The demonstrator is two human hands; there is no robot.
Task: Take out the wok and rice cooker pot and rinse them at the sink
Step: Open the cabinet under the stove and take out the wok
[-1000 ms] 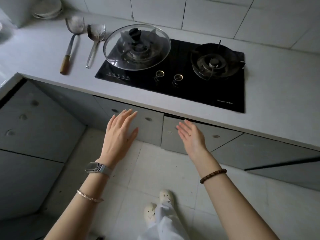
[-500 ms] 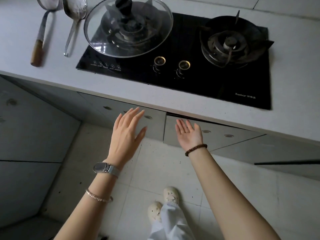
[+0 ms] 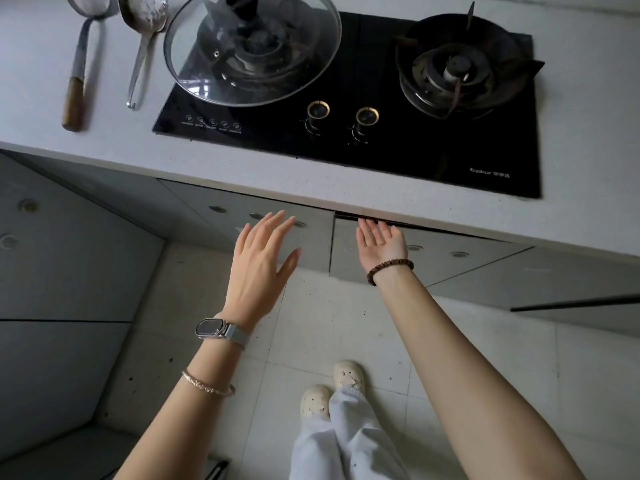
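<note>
Wok and pot not in view, likely shut away below; left hand [image 3: 258,268] fingers [image 3: 273,225] spread, off left door [image 3: 311,251]; right hand [image 3: 382,245] palm up, fingers straight, tips at 12 o'clock under bench [image 3: 242,174] lip: could slip off right door [image 3: 443,263] or get pinched there.

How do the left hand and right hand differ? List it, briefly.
The left hand shows its back; the right hand is palm up. The left hand hovers before the left cabinet door; the right hand's fingertips are at the right cabinet door's top edge. The left wrist carries a watch and bangle; the right wrist a bead bracelet. Both are open, holding nothing.
</note>
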